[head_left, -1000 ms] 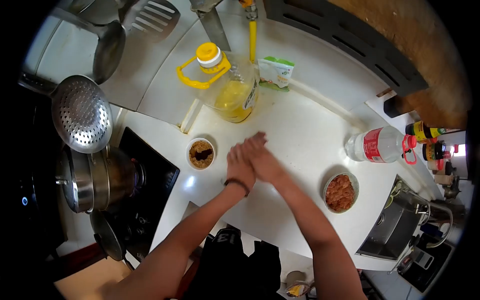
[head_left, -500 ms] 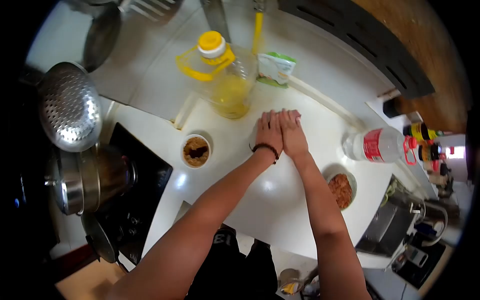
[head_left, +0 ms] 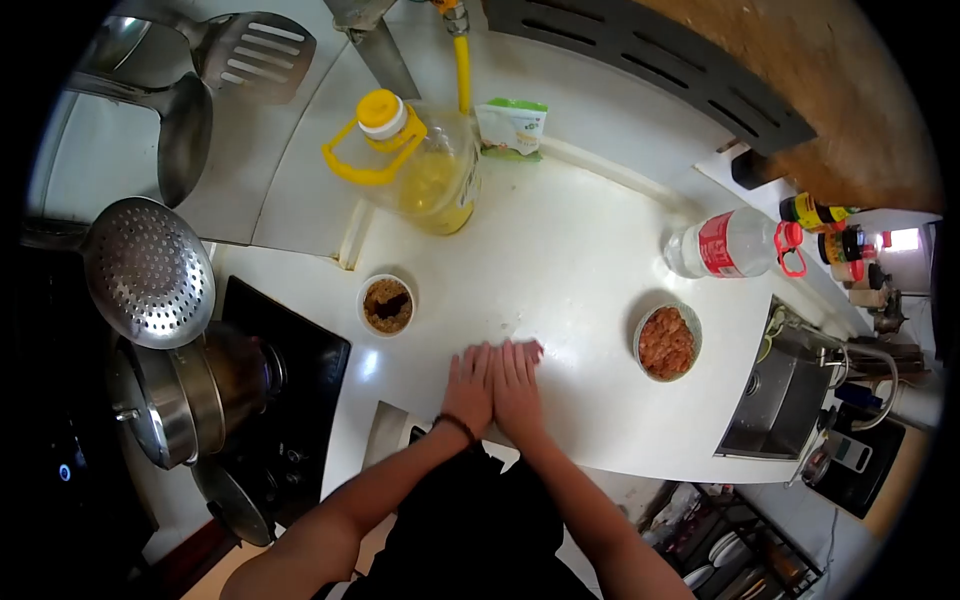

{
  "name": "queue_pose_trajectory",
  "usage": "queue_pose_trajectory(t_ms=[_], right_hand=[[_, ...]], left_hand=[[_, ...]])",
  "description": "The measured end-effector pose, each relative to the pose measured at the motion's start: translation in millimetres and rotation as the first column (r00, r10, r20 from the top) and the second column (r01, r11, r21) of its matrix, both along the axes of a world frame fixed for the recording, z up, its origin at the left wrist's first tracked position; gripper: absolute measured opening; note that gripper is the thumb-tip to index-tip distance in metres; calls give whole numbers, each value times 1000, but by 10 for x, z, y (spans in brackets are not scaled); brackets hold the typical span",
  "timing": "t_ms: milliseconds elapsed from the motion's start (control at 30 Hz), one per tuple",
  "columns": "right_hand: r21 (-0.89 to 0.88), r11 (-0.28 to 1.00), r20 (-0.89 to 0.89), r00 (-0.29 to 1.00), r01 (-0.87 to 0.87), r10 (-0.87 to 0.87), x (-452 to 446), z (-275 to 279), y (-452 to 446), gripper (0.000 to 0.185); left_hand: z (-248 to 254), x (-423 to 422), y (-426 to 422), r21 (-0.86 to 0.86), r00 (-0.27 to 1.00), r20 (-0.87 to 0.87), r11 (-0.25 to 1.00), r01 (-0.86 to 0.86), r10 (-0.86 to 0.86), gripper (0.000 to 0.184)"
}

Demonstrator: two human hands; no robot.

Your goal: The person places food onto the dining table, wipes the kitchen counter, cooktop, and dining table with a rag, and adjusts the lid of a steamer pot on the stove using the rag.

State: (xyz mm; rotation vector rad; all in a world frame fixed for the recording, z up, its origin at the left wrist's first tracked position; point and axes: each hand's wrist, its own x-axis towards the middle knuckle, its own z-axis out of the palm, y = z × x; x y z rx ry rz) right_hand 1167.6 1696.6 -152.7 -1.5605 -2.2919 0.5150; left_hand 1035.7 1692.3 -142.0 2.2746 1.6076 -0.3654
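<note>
My left hand [head_left: 470, 392], with a dark beaded bracelet at its wrist, lies palm down near the front edge of the white counter [head_left: 570, 250]. Side by side with it, touching, is my right hand [head_left: 516, 392], also flat with its fingers stretched out forward. A small pinkish piece [head_left: 535, 349] shows beside the right fingertips; I cannot make out what it is or what lies under the palms. To the left stands a white cup of brown paste [head_left: 386, 305]. On the right sits a bowl of minced meat [head_left: 667, 343].
A large oil jug [head_left: 430, 185] and a green-white packet [head_left: 512, 128] stand at the back. A clear bottle with a red cap [head_left: 735, 245] is at right, beyond it the sink [head_left: 775, 400]. A pot [head_left: 180, 395] and skimmer [head_left: 150, 270] are left, by the black stove [head_left: 285, 380].
Both hands have slid together from the counter's middle back toward my body, near the front edge. The pinkish piece has moved with them. The camera view has also shifted.
</note>
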Motion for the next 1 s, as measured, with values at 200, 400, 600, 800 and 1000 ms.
queue_pose_trajectory(t_ms=[200, 400, 600, 800, 1000], right_hand=[[19, 996, 206, 975, -89, 83, 155, -183, 1163, 57], [16, 994, 52, 993, 104, -105, 430, -73, 289, 59], [-42, 994, -74, 992, 100, -103, 549, 98, 338, 35], [188, 954, -123, 969, 234, -214, 687, 479, 2187, 45], [139, 989, 116, 992, 41, -58, 361, -212, 3325, 48]], left_hand=[[13, 219, 1069, 101, 995, 41, 990, -100, 96, 66], [-181, 356, 354, 142, 970, 239, 990, 12, -46, 66], [-108, 128, 494, 117, 811, 585, 992, -51, -27, 48], [312, 87, 1462, 267, 694, 716, 893, -363, 68, 44], [-85, -25, 1150, 145, 871, 449, 946, -291, 199, 55]])
